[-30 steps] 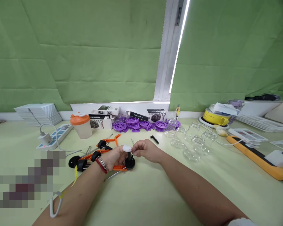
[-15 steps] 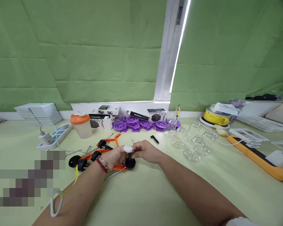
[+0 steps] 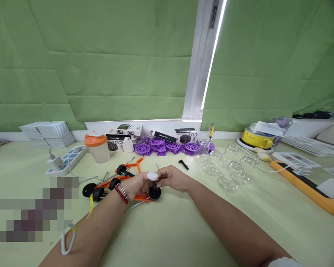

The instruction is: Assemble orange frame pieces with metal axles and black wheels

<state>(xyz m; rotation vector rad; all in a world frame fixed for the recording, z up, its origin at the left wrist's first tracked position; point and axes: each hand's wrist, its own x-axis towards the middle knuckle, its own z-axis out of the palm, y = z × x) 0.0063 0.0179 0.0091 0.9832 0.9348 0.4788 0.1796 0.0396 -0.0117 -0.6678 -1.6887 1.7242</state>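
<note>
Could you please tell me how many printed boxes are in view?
4 visible: a lower box and an upper box beside the orange-lidded cup, a black-sided box and, right of it, another box. Others may be hidden.

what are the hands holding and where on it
A black stemmed part with a round base: the left hand and right hand pinch around its upright stem, above the base; exact fingertip contact is unclear.

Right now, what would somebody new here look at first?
Probably the bright purple wheel shapes, heaped at the back in the middle. Then the cup with the orange lid, left of them. Nearer, the left hand and right hand meet at a black piece with a round base.
</note>
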